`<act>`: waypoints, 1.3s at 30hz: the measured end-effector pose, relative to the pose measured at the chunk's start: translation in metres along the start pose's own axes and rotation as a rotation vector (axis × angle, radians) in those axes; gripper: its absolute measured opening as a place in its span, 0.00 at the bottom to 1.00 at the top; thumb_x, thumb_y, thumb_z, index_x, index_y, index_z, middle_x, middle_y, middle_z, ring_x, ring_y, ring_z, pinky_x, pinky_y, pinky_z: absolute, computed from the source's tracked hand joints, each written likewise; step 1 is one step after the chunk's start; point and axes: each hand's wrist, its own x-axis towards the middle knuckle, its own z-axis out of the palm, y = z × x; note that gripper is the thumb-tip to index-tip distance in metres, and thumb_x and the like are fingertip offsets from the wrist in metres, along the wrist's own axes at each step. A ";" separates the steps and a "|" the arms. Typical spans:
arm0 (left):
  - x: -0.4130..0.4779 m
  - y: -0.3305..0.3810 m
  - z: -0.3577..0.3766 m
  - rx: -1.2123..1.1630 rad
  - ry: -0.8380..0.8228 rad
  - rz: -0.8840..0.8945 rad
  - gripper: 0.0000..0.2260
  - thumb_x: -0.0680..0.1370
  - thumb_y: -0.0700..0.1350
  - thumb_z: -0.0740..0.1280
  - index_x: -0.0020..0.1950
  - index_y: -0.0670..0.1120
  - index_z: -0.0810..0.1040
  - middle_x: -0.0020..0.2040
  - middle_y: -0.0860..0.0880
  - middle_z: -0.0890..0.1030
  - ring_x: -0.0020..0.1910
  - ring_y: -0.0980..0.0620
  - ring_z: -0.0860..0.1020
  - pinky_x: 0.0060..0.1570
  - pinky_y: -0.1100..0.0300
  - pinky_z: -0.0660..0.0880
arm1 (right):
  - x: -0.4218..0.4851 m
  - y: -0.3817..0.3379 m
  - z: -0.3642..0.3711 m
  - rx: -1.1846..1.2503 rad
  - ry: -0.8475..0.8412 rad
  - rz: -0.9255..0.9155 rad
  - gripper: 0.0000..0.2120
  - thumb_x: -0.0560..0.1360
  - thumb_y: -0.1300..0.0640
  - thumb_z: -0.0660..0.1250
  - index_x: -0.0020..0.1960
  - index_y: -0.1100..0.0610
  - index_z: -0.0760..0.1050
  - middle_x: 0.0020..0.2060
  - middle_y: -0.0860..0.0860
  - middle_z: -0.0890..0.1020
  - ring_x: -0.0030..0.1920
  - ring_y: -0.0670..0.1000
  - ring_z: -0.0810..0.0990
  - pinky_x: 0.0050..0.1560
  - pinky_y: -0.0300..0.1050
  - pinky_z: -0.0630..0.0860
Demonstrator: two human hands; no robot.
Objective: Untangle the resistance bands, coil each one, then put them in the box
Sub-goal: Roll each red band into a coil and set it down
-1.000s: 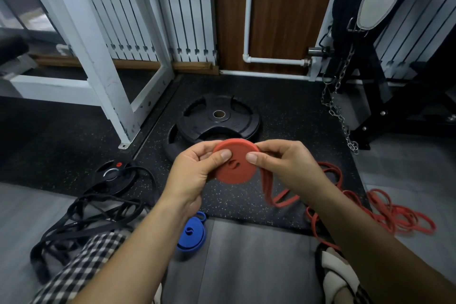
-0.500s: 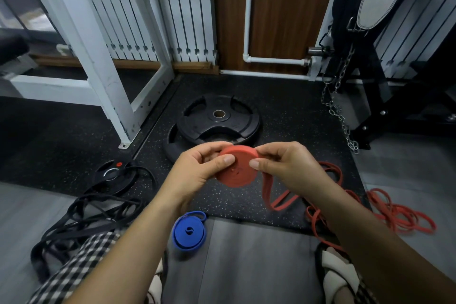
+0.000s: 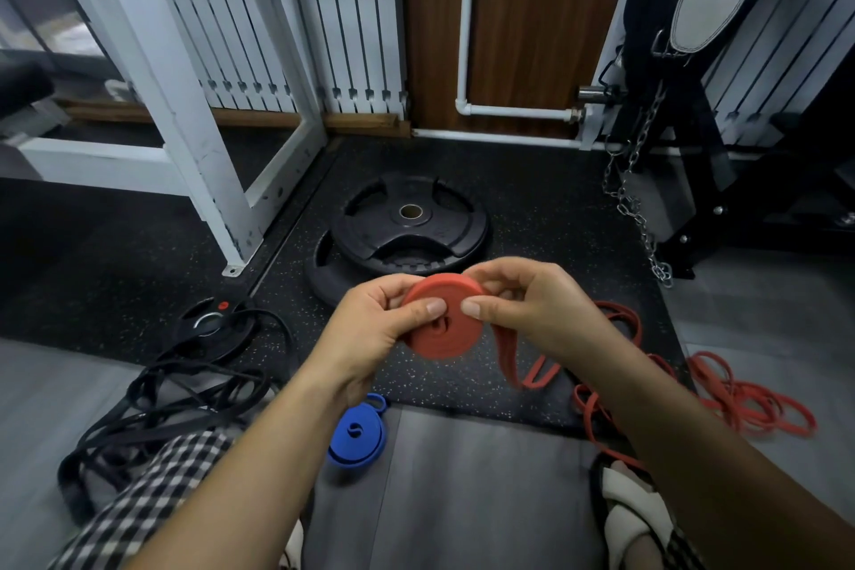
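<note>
Coil (image 3: 442, 319) has tilted flatter since a second ago, gaining wraps; left hand (image 3: 374, 338) and right hand (image 3: 532, 310) both pinch it; tail (image 3: 518, 366) remains unwound.

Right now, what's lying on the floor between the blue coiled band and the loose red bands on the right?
In the head view, only bare grey floor lies between the blue coiled band and the loose red bands; nothing sits there.
</note>
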 end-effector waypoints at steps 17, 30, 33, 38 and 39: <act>0.002 0.002 0.009 -0.411 0.141 0.056 0.10 0.67 0.43 0.67 0.47 0.45 0.78 0.38 0.50 0.84 0.38 0.56 0.81 0.39 0.63 0.79 | 0.000 -0.002 0.013 0.304 0.072 0.047 0.05 0.70 0.59 0.70 0.44 0.51 0.79 0.37 0.47 0.84 0.42 0.43 0.82 0.47 0.35 0.78; 0.002 0.010 -0.001 0.185 0.008 0.153 0.05 0.69 0.42 0.70 0.44 0.48 0.81 0.39 0.54 0.83 0.40 0.61 0.79 0.41 0.71 0.74 | -0.003 0.005 0.003 -0.355 -0.022 -0.013 0.03 0.70 0.55 0.72 0.43 0.50 0.81 0.33 0.49 0.80 0.37 0.50 0.79 0.45 0.52 0.79; 0.003 0.008 -0.003 0.222 0.013 0.135 0.04 0.71 0.39 0.69 0.42 0.47 0.82 0.37 0.52 0.83 0.37 0.60 0.79 0.39 0.70 0.74 | -0.003 0.003 0.004 -0.319 -0.041 -0.014 0.03 0.71 0.56 0.71 0.43 0.49 0.79 0.34 0.46 0.80 0.37 0.46 0.79 0.46 0.49 0.79; 0.002 0.007 -0.003 0.227 -0.065 0.066 0.06 0.71 0.36 0.69 0.46 0.44 0.81 0.37 0.49 0.82 0.34 0.60 0.79 0.34 0.70 0.74 | -0.002 -0.001 0.003 -0.246 -0.081 -0.022 0.06 0.71 0.58 0.71 0.46 0.50 0.79 0.38 0.46 0.82 0.40 0.42 0.81 0.45 0.41 0.80; 0.003 0.007 -0.003 0.219 -0.047 0.071 0.06 0.71 0.35 0.69 0.45 0.44 0.81 0.37 0.49 0.82 0.34 0.60 0.79 0.34 0.69 0.74 | -0.002 -0.001 0.004 -0.224 -0.071 -0.031 0.06 0.72 0.59 0.71 0.47 0.50 0.79 0.37 0.45 0.82 0.38 0.40 0.81 0.42 0.37 0.79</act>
